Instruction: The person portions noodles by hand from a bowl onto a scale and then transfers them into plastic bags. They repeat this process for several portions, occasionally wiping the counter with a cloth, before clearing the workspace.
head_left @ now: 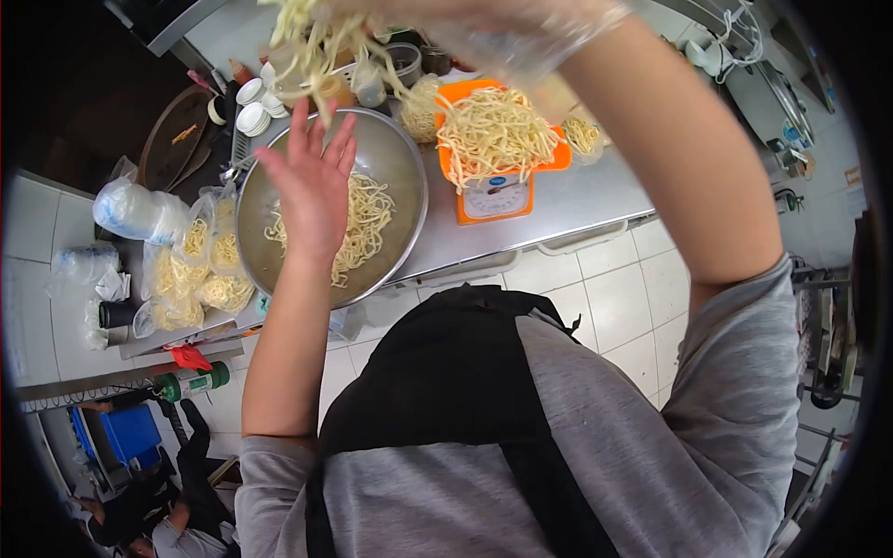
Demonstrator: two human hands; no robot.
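Observation:
My left hand [312, 186] is bare and open, fingers spread and pointing up, above a large metal bowl [395, 149]. Inside that bowl lies a loose heap of noodles [367, 223]. At the top edge, my right hand [465, 14] wears a clear plastic glove [558, 37] and grips a bunch of pale noodles [312, 51] that hangs down over the bowl's far side. The right fingers are blurred and partly cut off. To the bowl's right, an orange kitchen scale [498, 198] carries an orange pan piled with noodles [498, 135].
Bagged noodles [191, 270] crowd the counter left of the bowl, beside a wrapped plastic bundle [139, 212]. Small white cups [251, 116] and containers stand behind. Another person [186, 521] is at lower left, near a blue bin [130, 435].

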